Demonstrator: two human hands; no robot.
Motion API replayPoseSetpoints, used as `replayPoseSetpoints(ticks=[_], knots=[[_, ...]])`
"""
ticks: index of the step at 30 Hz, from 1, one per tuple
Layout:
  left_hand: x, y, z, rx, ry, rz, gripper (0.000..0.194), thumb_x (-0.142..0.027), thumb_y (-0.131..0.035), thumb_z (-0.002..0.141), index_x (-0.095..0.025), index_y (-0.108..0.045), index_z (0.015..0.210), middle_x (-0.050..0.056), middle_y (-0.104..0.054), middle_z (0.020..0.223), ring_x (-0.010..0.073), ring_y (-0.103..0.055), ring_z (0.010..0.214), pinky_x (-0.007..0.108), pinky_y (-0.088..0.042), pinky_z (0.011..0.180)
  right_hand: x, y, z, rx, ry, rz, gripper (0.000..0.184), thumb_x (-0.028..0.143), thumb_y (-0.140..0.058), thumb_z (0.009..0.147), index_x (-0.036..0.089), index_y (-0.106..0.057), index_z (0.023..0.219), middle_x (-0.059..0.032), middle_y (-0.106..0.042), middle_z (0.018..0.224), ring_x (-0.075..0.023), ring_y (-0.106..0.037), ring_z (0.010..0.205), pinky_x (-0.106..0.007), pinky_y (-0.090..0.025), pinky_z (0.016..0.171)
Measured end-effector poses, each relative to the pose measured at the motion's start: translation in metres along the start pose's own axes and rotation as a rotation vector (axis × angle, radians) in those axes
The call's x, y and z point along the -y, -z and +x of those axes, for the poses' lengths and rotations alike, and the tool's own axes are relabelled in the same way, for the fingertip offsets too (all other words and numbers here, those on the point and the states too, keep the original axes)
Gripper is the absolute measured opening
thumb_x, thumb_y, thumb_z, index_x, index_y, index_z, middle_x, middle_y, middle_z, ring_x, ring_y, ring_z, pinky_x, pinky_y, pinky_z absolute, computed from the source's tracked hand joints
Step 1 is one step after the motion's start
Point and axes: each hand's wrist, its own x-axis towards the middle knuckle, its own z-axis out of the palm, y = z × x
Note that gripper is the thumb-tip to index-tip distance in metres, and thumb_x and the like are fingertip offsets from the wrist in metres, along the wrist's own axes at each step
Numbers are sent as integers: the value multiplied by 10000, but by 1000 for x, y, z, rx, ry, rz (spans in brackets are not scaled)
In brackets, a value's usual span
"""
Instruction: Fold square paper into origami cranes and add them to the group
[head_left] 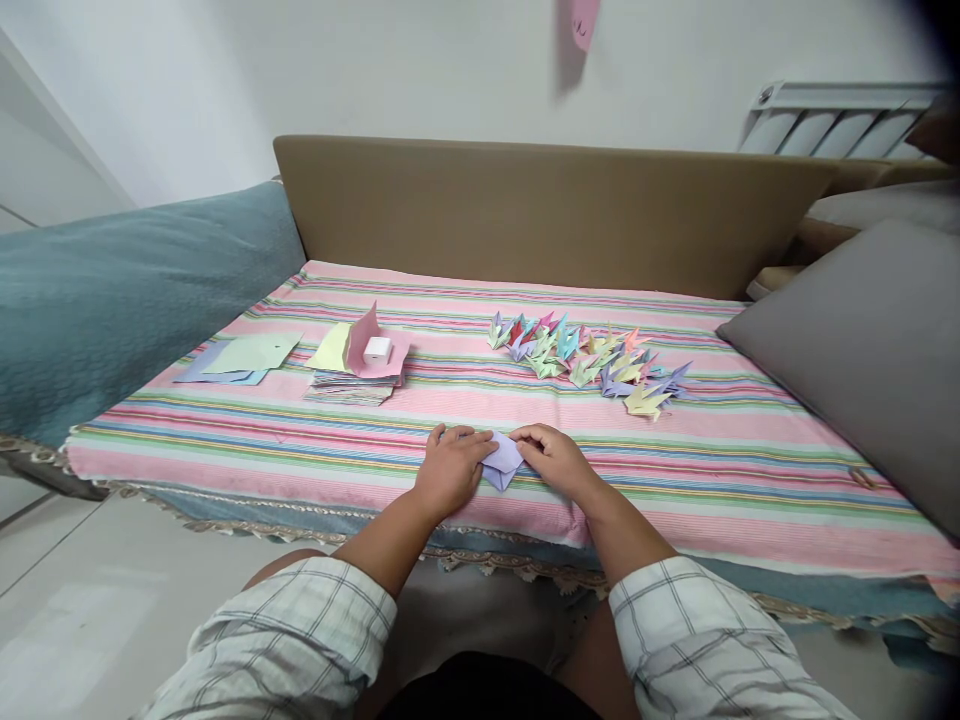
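Observation:
A folded sheet of light purple origami paper (pixel 504 456) lies on the striped cloth in front of me, near the seat's front edge. My left hand (pixel 452 468) rests flat over its left side, fingers spread, with the fingertips nearest the paper touching its upper left edge. On the other side, my right hand (pixel 555 458) is closed in a pinch at the paper's upper right corner. Part of the paper is hidden under the left fingers. Beyond the hands, a group of folded paper cranes (pixel 570 345) in many colours sits to the right.
Left of centre, a stack of paper squares (pixel 352 388) carries a small white block (pixel 378 350). Loose green and purple sheets (pixel 251 353) lie farther left. A grey cushion (pixel 855 370) leans at the right; a blue-covered armrest (pixel 150 290) bounds the left, a brown backrest (pixel 525 210) the back.

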Motion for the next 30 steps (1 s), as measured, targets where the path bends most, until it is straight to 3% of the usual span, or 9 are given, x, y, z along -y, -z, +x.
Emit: replayPoseSetpoints(ticks=[11,23,30], knots=[[-2,6,-3,26,-44,-5,449,-205,-513,735,-330,-592,1159,-20,-547,1302,256,-446,1169,535,-199,1036,-8,-3,1,3,129,-161,223,192,-556,785,218,-680,969,-53,-635,951,-198,-549,931,-344,-414,854],[-4,8,-3,64,-33,-5,479,-184,-517,721,-331,-582,1172,-3,-536,1311,266,-426,1186,547,-183,1049,9,-18,1,36,44,-498,381,231,-491,844,340,-582,1198,-54,-558,995,-221,-473,950,-370,-333,837],[-2,10,-2,79,-46,-3,476,-190,-513,728,-327,-579,1179,-9,-532,1316,263,-433,1180,542,-198,1044,6,-9,0,80,74,-466,339,235,-494,846,290,-616,1157,-60,-566,1008,-214,-485,948,-354,-366,839]])
